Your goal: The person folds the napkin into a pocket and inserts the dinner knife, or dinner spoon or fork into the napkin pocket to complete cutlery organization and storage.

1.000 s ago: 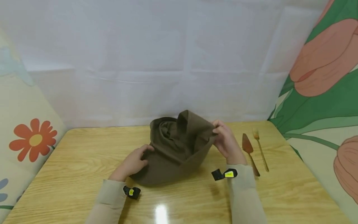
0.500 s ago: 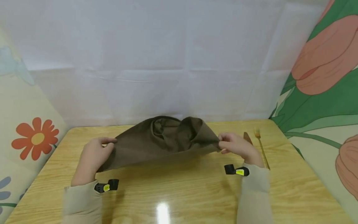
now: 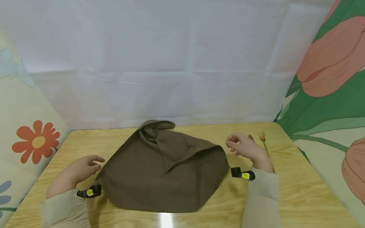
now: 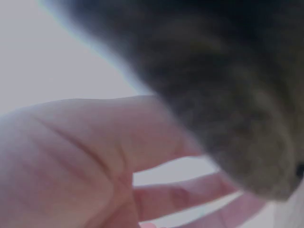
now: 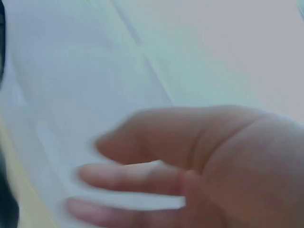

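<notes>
A dark brown cloth (image 3: 154, 186) lies spread over the middle of the table, its far part folded over and rumpled. At its left edge is my left hand (image 3: 82, 171), fingers loosely extended, holding nothing. In the left wrist view a blurred brown fold (image 4: 228, 109) passes in front of that hand's fingertips; whether they touch it cannot be seen. My right hand (image 3: 245, 148) hovers off the cloth's right corner with relaxed, slightly bent fingers. The right wrist view has the right hand's fingers (image 5: 128, 178) apart with nothing between them.
To the right, a gold fork (image 3: 262, 137) lies on the wooden table (image 3: 302, 190), partly behind the right arm. Beside it only the tip of a cake server (image 3: 251, 137) shows. A white sheet (image 3: 176, 63) hangs along the table's back edge.
Both hands have let go of the cloth's corners after drawing them apart. The cloth has dropped flatter and spread toward the near edge. My left hand has moved left and down.
</notes>
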`<action>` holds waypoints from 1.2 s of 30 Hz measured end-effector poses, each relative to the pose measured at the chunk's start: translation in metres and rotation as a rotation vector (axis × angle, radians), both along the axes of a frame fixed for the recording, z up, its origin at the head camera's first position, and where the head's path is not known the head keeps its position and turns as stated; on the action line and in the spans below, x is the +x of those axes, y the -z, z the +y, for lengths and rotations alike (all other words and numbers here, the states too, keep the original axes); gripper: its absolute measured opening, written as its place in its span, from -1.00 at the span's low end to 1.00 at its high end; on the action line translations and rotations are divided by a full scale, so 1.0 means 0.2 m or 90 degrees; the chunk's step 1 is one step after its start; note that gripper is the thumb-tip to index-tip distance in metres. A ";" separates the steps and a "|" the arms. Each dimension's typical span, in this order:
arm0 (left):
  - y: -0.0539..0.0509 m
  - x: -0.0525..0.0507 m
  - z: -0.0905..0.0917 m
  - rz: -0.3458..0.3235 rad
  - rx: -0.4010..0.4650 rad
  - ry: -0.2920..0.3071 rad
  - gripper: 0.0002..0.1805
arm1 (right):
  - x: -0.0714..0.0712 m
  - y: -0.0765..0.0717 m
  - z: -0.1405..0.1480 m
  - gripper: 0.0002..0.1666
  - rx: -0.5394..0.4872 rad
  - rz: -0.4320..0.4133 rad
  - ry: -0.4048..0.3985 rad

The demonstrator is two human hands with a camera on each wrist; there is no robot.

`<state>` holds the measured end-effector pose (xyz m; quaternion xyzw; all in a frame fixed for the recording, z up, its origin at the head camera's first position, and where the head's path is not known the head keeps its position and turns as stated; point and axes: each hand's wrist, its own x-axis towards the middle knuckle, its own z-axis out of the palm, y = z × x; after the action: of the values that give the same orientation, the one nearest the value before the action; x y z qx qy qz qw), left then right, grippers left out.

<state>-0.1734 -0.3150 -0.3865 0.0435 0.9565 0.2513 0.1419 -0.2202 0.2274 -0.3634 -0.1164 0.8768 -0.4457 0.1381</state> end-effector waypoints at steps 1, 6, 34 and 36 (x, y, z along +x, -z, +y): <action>0.00 0.00 0.01 0.016 -0.005 0.004 -0.61 | -0.01 0.00 -0.03 -0.72 0.008 0.031 0.004; 0.01 -0.05 0.16 0.148 -0.001 0.024 -0.58 | -0.04 0.05 -0.26 -0.65 0.018 0.143 -0.074; 0.14 -0.12 0.32 0.314 0.119 -0.116 -0.64 | -0.09 0.29 -0.49 -0.80 0.219 0.064 -0.203; 0.12 -0.11 0.30 0.282 0.113 -0.102 -0.75 | -0.10 0.27 -0.45 -0.82 0.178 0.055 -0.224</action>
<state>-0.1956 -0.2552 -0.4112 0.0336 0.9389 0.3290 -0.0959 -0.2396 0.1368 -0.4180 -0.2666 0.9011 -0.2837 0.1910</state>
